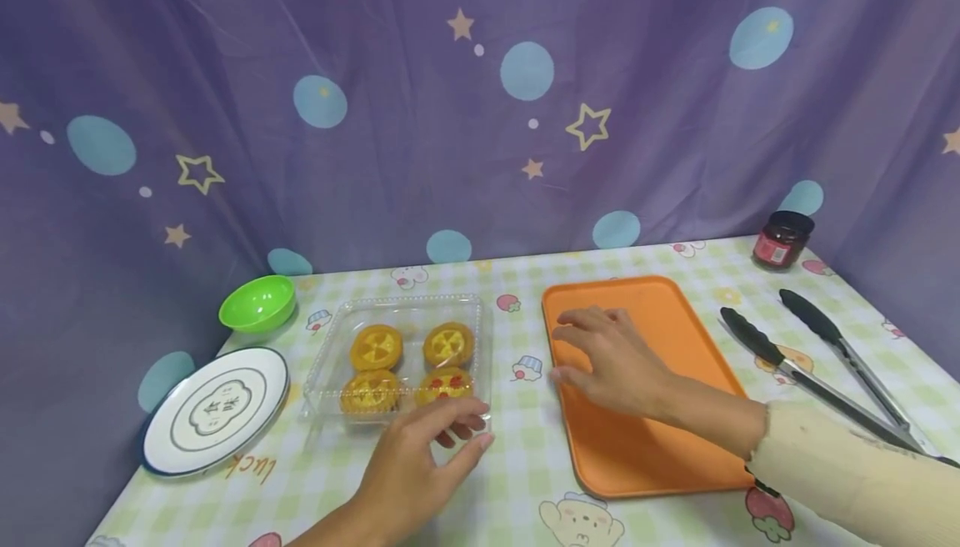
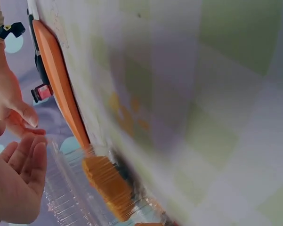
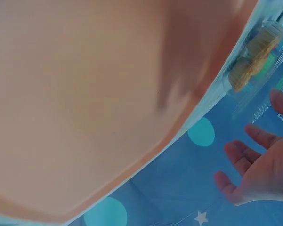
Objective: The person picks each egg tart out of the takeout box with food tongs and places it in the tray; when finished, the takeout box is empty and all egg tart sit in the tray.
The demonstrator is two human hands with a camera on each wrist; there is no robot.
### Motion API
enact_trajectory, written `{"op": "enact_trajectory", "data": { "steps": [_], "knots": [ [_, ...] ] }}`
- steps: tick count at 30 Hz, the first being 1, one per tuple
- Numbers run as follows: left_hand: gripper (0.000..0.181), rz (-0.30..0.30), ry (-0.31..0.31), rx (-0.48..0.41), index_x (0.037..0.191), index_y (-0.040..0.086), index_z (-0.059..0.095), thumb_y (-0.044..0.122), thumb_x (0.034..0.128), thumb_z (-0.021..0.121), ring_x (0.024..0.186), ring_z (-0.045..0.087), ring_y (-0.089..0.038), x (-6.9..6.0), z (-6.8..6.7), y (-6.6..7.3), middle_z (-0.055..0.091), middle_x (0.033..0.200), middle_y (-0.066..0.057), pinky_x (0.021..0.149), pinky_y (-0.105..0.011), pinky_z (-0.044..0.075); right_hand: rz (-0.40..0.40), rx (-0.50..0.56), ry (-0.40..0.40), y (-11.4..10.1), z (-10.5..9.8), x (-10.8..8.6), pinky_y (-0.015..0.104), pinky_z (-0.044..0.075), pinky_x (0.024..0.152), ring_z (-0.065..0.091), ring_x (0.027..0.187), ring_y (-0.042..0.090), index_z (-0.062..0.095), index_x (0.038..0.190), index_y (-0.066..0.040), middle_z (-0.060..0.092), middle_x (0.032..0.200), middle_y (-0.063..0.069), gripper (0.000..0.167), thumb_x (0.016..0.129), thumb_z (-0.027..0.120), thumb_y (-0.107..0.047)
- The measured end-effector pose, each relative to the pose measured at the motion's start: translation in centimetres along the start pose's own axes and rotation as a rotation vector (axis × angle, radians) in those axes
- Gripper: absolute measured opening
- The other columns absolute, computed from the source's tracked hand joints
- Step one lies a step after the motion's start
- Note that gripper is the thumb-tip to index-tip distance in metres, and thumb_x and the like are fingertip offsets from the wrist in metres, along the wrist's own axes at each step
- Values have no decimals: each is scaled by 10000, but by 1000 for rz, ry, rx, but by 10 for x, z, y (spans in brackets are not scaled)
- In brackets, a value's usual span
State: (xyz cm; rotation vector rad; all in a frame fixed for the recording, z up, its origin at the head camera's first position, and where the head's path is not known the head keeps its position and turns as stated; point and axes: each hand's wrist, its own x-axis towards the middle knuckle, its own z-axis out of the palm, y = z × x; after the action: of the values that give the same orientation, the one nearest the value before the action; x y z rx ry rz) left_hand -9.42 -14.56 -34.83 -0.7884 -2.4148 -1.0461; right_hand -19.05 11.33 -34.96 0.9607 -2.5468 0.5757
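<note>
A clear plastic box (image 1: 322,363) holds several yellow tarts (image 1: 377,348); its lid is closed over them. The left hand (image 1: 420,464) is at the box's near right corner, fingers loosely bent, nothing held; whether it touches the box cannot be told. Over the left part of an orange tray (image 1: 637,455) hovers the right hand (image 1: 615,363), fingers spread and empty. In the left wrist view the left hand (image 2: 19,179) is beside the box (image 2: 75,197). The right wrist view has the right hand (image 3: 263,165) above the tray (image 3: 94,108).
On the left stand a green bowl (image 1: 258,303) and a white plate (image 1: 172,439) with a dark rim. Black-tipped metal tongs (image 1: 817,388) lie right of the tray, with a dark jar (image 1: 782,240) behind them. A purple curtain (image 1: 390,113) hangs at the back.
</note>
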Motion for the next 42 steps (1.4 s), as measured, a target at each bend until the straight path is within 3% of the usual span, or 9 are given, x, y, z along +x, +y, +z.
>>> {"op": "enact_trajectory", "data": {
  "steps": [8, 15, 18, 23, 27, 34, 42],
  "knots": [
    [205, -324, -220, -172, 1067, 173, 692, 253, 880, 716, 784, 627, -31, -2, 1, 2, 692, 904, 90, 684, -217, 562, -62, 71, -8, -10, 4, 4, 382, 402, 896, 538, 1115, 188, 705, 1093, -106, 640, 1184, 42, 343, 827, 765, -315],
    [350, -642, -386, -531, 1150, -18, 635, 215, 895, 695, 795, 656, -175, 1, 1, -6, 692, 946, -45, 673, -280, 575, -153, 108, -5, -17, 13, 6, 325, 411, 850, 526, 1056, 136, 702, 1063, -131, 637, 1104, -31, 283, 822, 774, -262],
    [414, -767, -410, -643, 1202, -44, 597, 225, 900, 687, 825, 674, -211, 1, 3, -10, 694, 971, -85, 709, -330, 592, -214, 112, 13, -19, 18, 7, 323, 417, 833, 533, 1033, 133, 696, 1050, -126, 635, 1088, -37, 285, 810, 784, -253],
    [425, -903, -383, -743, 1234, -50, 576, 213, 913, 666, 843, 683, -200, -2, 7, -13, 703, 1043, -110, 739, -322, 595, -294, 117, 44, -24, 25, 9, 326, 428, 831, 553, 1009, 142, 693, 1026, -125, 637, 1079, -29, 267, 816, 779, -267],
    [462, -962, -327, -834, 1274, -56, 542, 233, 929, 647, 865, 684, -176, -4, 11, -17, 693, 1086, -100, 760, -287, 590, -318, 134, 49, -28, 28, 10, 321, 431, 828, 552, 1001, 136, 691, 1011, -125, 636, 1082, -29, 236, 829, 765, -257],
    [521, -1005, -213, -938, 1306, -59, 496, 297, 946, 622, 903, 671, -149, -9, 15, -28, 683, 1117, -85, 824, -265, 572, -341, 168, 17, -33, 34, 11, 313, 449, 841, 553, 1017, 125, 691, 1016, -109, 648, 1092, -12, 222, 834, 762, -216],
    [476, -1015, -117, -976, 1234, -54, 566, 307, 933, 638, 833, 683, -127, -11, 17, -32, 709, 1058, -81, 763, -235, 578, -343, 172, 8, -39, 38, 13, 298, 452, 850, 554, 1039, 116, 695, 1046, -117, 653, 1131, -22, 247, 842, 755, -243]
  ]
}}
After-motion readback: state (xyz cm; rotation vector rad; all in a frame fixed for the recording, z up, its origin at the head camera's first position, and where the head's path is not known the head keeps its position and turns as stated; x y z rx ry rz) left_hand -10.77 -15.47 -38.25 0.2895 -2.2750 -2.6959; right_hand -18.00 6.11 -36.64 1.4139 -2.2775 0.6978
